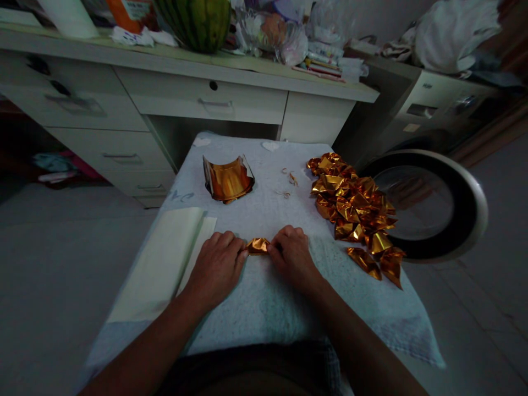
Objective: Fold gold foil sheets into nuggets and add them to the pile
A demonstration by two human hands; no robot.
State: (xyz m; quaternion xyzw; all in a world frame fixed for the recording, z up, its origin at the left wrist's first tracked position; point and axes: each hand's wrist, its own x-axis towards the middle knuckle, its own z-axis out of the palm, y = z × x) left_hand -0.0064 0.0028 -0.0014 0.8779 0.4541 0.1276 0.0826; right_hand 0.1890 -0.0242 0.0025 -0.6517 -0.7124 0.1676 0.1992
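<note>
Low over the cloth-covered table, a small piece of shiny gold foil (258, 247) is stretched between my two hands. My left hand (220, 263) pinches its left end, and my right hand (292, 256) pinches its right end. The foil is folded into a narrow strip; whether anything is inside it I cannot tell. Beyond my left hand stands a curved stack of gold foil sheets (228, 180). To the right of my right hand lies a heap of crumpled gold foil pieces (352, 201). A few thin curled ties (292, 179) are scattered between the stack and the heap.
Folded pale paper sheets (159, 258) lie on the table's left side. Behind stands a white desk (247, 107) with drawers, carrying a watermelon (193, 22) and plastic bags. At right is a washing machine, its round door (474, 206) open beside the table.
</note>
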